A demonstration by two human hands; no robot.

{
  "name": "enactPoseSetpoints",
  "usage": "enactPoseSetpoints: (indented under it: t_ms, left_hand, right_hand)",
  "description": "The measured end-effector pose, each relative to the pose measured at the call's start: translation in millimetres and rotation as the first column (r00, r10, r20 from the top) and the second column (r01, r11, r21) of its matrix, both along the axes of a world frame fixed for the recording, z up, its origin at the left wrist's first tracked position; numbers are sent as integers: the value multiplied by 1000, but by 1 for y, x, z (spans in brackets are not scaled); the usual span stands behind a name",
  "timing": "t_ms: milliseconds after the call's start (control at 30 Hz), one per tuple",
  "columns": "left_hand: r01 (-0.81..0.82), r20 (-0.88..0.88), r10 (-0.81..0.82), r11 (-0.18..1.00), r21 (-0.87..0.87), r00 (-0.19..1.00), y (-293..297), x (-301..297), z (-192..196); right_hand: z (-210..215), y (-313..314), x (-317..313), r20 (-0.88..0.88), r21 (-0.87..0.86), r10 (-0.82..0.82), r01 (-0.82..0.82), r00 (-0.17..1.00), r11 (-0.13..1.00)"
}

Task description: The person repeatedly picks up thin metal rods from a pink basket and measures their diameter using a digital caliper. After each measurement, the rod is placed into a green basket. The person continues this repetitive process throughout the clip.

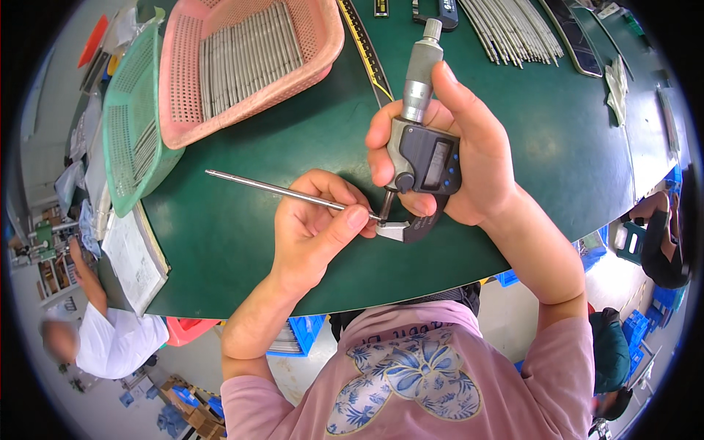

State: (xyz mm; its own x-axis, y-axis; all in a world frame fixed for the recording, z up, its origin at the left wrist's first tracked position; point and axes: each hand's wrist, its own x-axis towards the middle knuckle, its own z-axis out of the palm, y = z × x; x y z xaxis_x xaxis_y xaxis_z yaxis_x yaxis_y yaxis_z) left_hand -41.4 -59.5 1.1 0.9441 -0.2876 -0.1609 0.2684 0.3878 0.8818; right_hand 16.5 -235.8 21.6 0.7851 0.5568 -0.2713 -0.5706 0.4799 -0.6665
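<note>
Before you the green table [220, 249] spreads widest, smooth and faintly glossy, its near edge bowed by the lens. Your pink shirt [513, 396] comes next, soft cloth with a line of dark lettering partly lost in a fold, above a large blue-and-white floral bow. At upper left, the pink basket [180, 103], moulded plastic pierced with small holes, overlaps the green basket [132, 125], which has the same mesh-like wall. Within the pink one, slim grey metal rods [249, 62] lie side by side in a packed row. Your right hand [480, 161] wraps the micrometer [422, 147], its fingers curled over the frame from the left and its thumb extended up beside the knurled metal barrel. The frame is dark and curved, with blue buttons, a small grey display and fine pale print near its lower bend, too small to make out. Your left hand [312, 235] is turned inward, thumb and fingertips pinching the rod [271, 188] near its right end. At upper right lies a loose bundle [510, 29] of similar rods, beside a black phone [576, 40]. The pinched rod, shiny and straight, slants up to the left over the table, its right end at the micrometer's gap; whether both measuring faces touch it, you cannot tell from here.
</note>
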Motion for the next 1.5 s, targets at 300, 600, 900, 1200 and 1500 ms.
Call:
enactPoseSetpoints:
  t_ms: [300, 600, 900, 1200, 1500]
  left_hand:
    - [19, 28, -18, 1000, -19, 999, 1, 0, 0]
    - [52, 91, -46, 997, -61, 995, 1, 0, -2]
    - [83, 114, -76, 995, -60, 991, 1, 1, -1]
    - [90, 114, -86, 995, -33, 990, 2, 2, -1]
    - [-2, 39, 3, 1000, -15, 999, 21, 4, 8]
  right_hand:
    - [-4, 1, 1, -22, 29, 0, 1, 1000, 1000]
    - [0, 0, 2, -109, 58, 31, -25, 994, 998]
    - [0, -1, 1, -86, 19, 57, -55, 995, 998]
    - [1, -3, 0, -85, 31, 75, -72, 994, 997]
    - [5, -1, 0, -36, 38, 45, -44, 998, 998]
